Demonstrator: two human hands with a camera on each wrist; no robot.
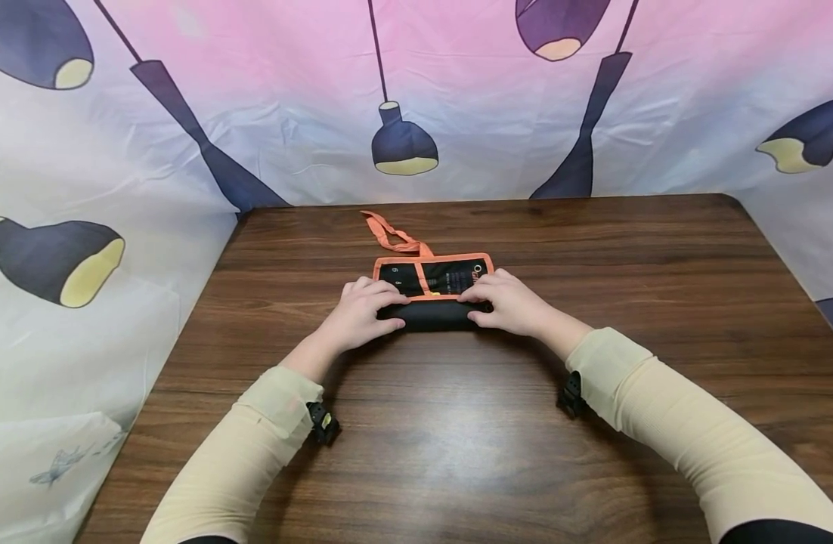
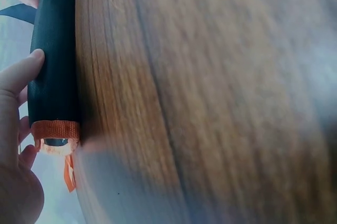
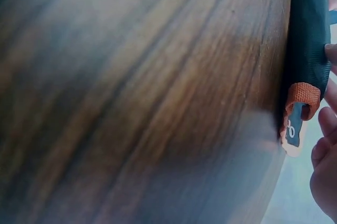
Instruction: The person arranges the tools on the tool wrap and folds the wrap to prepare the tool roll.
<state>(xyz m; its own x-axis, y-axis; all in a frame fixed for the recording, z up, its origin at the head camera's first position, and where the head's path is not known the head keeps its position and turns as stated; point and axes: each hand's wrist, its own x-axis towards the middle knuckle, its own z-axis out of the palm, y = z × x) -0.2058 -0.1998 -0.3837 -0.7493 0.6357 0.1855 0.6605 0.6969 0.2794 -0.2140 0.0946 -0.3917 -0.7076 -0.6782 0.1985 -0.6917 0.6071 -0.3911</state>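
A black fabric tool roll (image 1: pixel 438 316) with orange edging lies partly rolled on the table, its thick rolled part toward the person. Beyond that, a flat section (image 1: pixel 460 278) with white print and an orange band faces up. My left hand (image 1: pixel 363 311) grips the roll's left end, thumb on the near side and fingers over the top. At the right end my right hand (image 1: pixel 510 304) holds it the same way. In the left wrist view the thumb (image 2: pixel 32 69) presses the smooth black side. The right wrist view shows an orange-trimmed end (image 3: pixel 304 93) with the layers folded inside.
An orange tie strap (image 1: pixel 392 234) trails from the roll's far edge onto the dark wooden table (image 1: pixel 444 423). Behind the table hangs a cloth (image 1: pixel 308 143) printed with lamps. Each wrist wears a small black camera mount (image 1: pixel 323 423).
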